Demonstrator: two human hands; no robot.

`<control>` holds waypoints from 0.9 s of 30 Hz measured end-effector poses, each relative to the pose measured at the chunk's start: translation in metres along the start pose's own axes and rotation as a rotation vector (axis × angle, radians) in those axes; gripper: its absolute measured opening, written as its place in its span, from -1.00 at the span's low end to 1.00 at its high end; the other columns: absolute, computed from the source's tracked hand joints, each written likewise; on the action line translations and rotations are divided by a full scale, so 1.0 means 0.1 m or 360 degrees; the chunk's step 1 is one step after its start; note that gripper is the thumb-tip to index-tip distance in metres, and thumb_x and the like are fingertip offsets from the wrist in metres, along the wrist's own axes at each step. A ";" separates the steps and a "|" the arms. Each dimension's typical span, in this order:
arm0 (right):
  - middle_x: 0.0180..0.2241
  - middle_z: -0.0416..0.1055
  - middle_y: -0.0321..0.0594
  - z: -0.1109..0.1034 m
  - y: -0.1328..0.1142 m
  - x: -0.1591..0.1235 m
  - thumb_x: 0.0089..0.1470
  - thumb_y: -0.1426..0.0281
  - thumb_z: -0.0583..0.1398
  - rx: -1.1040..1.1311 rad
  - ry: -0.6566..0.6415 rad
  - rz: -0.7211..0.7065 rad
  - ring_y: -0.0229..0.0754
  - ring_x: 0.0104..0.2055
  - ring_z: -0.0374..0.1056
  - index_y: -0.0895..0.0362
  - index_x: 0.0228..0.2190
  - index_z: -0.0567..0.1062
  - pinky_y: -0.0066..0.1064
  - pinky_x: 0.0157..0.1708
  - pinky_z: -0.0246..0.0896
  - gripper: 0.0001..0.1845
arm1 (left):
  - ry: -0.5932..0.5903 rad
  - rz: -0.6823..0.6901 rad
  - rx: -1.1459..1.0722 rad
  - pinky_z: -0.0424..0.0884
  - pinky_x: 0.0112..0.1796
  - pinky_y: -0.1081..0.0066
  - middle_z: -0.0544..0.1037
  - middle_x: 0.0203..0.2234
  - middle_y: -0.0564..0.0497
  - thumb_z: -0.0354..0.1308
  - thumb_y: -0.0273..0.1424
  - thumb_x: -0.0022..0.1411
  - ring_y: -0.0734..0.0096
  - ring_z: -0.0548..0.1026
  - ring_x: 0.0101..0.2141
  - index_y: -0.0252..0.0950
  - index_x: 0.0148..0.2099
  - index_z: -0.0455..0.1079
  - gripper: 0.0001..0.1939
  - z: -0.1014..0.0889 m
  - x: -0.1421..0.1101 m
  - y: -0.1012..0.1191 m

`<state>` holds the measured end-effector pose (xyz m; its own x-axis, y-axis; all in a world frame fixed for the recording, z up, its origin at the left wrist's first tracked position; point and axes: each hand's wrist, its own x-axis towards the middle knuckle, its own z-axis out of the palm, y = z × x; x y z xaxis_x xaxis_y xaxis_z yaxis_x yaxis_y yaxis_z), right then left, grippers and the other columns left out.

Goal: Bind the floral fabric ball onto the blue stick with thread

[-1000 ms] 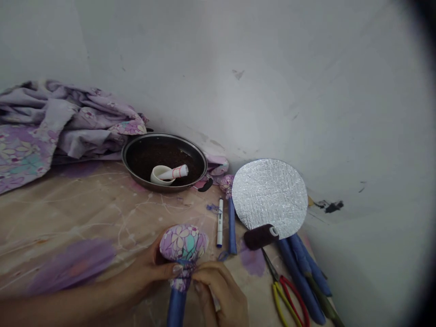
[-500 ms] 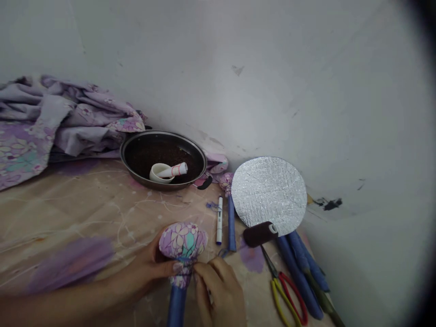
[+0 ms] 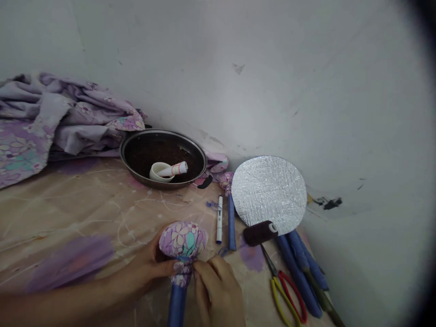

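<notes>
Head camera looks down across a table covered in peach patterned cloth (image 3: 68, 209) toward a white wall (image 3: 306, 91). Low at centre, a round bundle of lilac floral fabric (image 3: 183, 239) sits on the end of a blue handle (image 3: 177, 306). Its long axis runs nearly upright in the view, with the bundle pointing away from the person and the handle running down out of the frame. The left hand (image 3: 143, 268) lies to the left of the bundle, curled under it with the thumb reaching toward the gathered neck, and it is grasping the piece. The right hand (image 3: 218, 290) sits just below and to the right, its fingers (image 3: 202, 272) bunched against the neck. They touch the gathers, but whether they pinch the fabric or a thread is hidden. The right hand is the nearer to the neck, the left to the rounded head.

Just right of the bundle lie a white marker (image 3: 219, 220) and a blue rod (image 3: 231, 222) with a small floral bundle (image 3: 225, 180) at its far end. Beyond these are a round quilted silver disc (image 3: 268, 195), a dark thread spool (image 3: 259, 233) against its lower edge, red-and-yellow-handled scissors (image 3: 286, 295) and two blue tubes (image 3: 298, 277). Farther back, a black pan (image 3: 163, 132) holds a white cup (image 3: 158, 173), and crumpled floral cloth (image 3: 51, 118) is heaped at the left.
</notes>
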<state>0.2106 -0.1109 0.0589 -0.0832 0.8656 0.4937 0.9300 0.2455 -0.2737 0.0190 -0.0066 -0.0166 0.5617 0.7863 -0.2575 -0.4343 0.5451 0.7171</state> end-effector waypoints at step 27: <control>-0.25 0.69 -0.32 0.11 -0.05 -0.02 0.36 0.70 0.21 0.0414 0.0068 0.0270 -0.11 -0.28 0.70 -0.06 -0.12 0.62 -0.42 -0.19 0.53 -0.61 | 0.0039 0.0070 0.0081 0.77 0.39 0.01 0.94 0.35 -0.08 0.95 -0.03 -0.03 -0.46 0.75 0.46 0.03 0.49 0.77 0.05 -0.07 0.02 -0.06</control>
<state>0.2024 -0.1094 0.0505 0.0858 0.8861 0.4554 0.8060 0.2070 -0.5546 0.0179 -0.0058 -0.0259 0.5252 0.8163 -0.2405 -0.4216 0.4951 0.7597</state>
